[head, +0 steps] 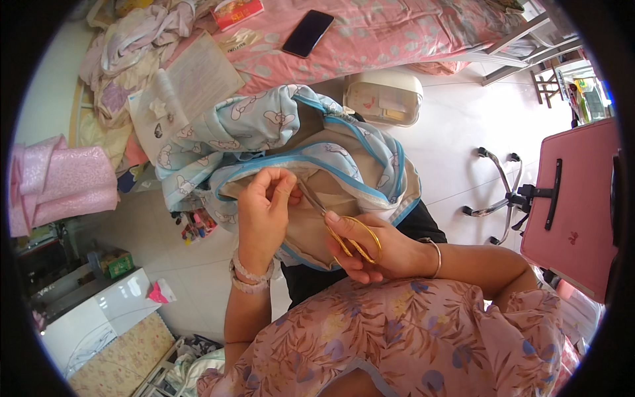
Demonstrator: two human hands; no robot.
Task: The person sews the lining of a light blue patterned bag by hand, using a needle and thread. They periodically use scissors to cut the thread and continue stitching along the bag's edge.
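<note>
A light-blue fabric bag point(347, 164) with a cartoon print, blue edging and a beige lining lies spread across the lap, its zipped sides apart. In my right hand point(382, 243) is a pair of scissors point(320, 204) with gold handles, thumb and fingers at the loops. Its blades point up and left, their tips close to my left fingertips. My left hand point(268, 213) is over the beige lining with thumb and forefinger pinched together. Anything thin between those fingertips is too small to make out.
Ahead is a bed with a pink patterned sheet point(387, 34), bearing a phone point(308, 33), papers point(203, 74) and heaped clothes point(144, 44). A lidded plastic box point(383, 99) stands on the floor. To the right is a pink wheeled chair point(570, 213); pink fabric point(64, 183) lies left.
</note>
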